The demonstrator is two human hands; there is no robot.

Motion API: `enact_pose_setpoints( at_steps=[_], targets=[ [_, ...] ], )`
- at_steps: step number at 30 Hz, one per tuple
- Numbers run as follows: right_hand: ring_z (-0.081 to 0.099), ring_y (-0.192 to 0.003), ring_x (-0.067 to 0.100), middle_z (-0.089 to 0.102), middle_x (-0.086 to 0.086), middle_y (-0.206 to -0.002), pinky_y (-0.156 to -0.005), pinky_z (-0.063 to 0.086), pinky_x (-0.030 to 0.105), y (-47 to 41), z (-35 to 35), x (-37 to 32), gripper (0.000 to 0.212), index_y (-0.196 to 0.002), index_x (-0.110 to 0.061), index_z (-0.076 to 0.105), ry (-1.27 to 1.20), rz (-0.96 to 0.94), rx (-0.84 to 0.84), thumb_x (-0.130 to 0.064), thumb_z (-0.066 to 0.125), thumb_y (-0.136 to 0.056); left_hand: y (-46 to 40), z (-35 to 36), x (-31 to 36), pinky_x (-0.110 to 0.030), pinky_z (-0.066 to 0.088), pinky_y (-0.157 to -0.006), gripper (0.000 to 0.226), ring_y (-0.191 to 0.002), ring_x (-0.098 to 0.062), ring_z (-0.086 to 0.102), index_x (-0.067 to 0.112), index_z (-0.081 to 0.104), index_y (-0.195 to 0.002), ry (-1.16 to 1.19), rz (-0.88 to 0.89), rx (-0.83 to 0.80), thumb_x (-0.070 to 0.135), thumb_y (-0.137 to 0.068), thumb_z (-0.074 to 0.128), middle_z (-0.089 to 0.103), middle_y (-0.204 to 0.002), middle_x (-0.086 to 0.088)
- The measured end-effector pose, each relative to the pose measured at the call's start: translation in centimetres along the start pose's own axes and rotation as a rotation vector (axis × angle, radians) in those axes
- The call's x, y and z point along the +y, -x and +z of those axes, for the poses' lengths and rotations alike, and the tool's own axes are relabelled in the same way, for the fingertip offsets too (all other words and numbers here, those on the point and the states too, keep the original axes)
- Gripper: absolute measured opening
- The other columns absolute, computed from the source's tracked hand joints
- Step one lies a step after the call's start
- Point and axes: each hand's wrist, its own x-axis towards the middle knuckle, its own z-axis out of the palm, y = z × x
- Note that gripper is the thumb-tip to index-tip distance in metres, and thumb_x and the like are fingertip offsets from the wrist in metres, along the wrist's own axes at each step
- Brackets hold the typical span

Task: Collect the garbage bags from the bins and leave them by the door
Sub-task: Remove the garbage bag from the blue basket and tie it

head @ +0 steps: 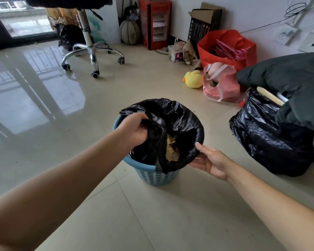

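Our left hand [134, 130] has its fingers curled round a gathered bunch of the black garbage bag [178, 124], pulled free of the left side of the rim and held over the mouth of the bin. Our right hand [211, 161] meets the bag at the near right edge: the thumb lies stretched on top of the plastic where it folds over the rim, and the fingers reach underneath it, out of sight, so we cannot tell how tightly they close, though thumb and fingers seem to pinch the fold between them.

The bag sits inside the blue plastic bin [157, 175], which stands upright on the tiled floor [71, 160] straight ahead of us, its long axis vertical and its mouth facing up. On the far and right sides the bag is folded over the rim; on the left the blue rim shows bare. Yellowish scraps [171, 151] lie in the bottom of the bag.

To the right, well apart from the bin, a full black bag [266, 140] sits on the floor under dark fabric [288, 73]. Farther back lie a yellow duck toy [193, 79], a pink bag [220, 84] and a red bag [227, 48] near the wall, with a swivel chair [91, 49] to the left.
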Motion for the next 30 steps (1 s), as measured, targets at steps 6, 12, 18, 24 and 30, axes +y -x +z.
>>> enact_pose_setpoints(
  at_steps=[6, 12, 18, 24, 30],
  targets=[
    [0.066, -0.108, 0.028, 0.067, 0.013, -0.119, -0.072, 0.058, 0.035, 1.1, 1.6, 0.4, 0.044, -0.121, -0.004, 0.061, 0.373, 0.262, -0.313, -0.037, 0.049, -0.095, -1.1, -0.9, 2.1, -0.021, 0.051, -0.038, 0.021, -0.043, -0.019, 0.057, 0.005, 0.044, -0.077, 0.15, 0.21, 0.195, 0.005, -0.093, 0.029, 0.053, -0.067, -0.01],
    [0.064, -0.105, 0.026, 0.066, 0.015, -0.112, -0.083, 0.056, 0.047, -0.5, -1.3, -0.2, 0.057, -0.118, -0.003, 0.054, -0.044, 0.176, 0.007, -0.053, 0.041, -0.094, -1.1, -2.7, 3.8, -0.034, 0.05, -0.062, 0.016, -0.066, -0.022, 0.053, 0.01, 0.048, -0.087, 0.161, 0.259, 0.325, 0.011, -0.095, 0.034, 0.052, -0.077, -0.008],
    [0.061, -0.074, 0.024, 0.06, 0.017, -0.09, -0.068, 0.054, 0.039, -3.5, 0.2, 0.3, 0.034, -0.097, -0.007, 0.046, -0.22, 0.15, 0.291, -0.041, 0.048, -0.096, 0.6, -2.9, 3.5, -0.031, 0.046, -0.06, 0.02, -0.06, -0.02, 0.05, 0.011, 0.046, -0.074, -0.131, 0.189, 0.318, 0.016, -0.093, 0.046, 0.047, -0.069, -0.006],
    [0.03, -0.029, 0.004, 0.036, -0.006, -0.042, -0.033, 0.018, 0.008, -4.9, -0.2, -0.2, 0.032, -0.062, -0.021, 0.039, 0.085, 0.046, 0.401, -0.01, 0.051, -0.089, 1.7, -3.5, 3.9, -0.022, 0.053, -0.052, 0.015, -0.048, -0.015, 0.057, 0.011, 0.056, -0.076, -0.437, 0.193, 0.294, 0.011, -0.091, 0.054, 0.058, -0.054, -0.004],
    [0.065, -0.047, 0.007, 0.07, -0.007, -0.057, -0.048, 0.053, 0.02, -1.1, -0.3, -4.8, 0.016, -0.087, -0.017, 0.063, -0.135, -0.339, 0.404, -0.014, 0.05, -0.095, 1.7, -2.7, 4.4, -0.019, 0.041, -0.042, 0.017, -0.045, -0.013, 0.049, 0.012, 0.053, -0.081, -0.552, 0.326, 0.292, 0.007, -0.094, 0.043, 0.048, -0.068, -0.003]
  ],
)
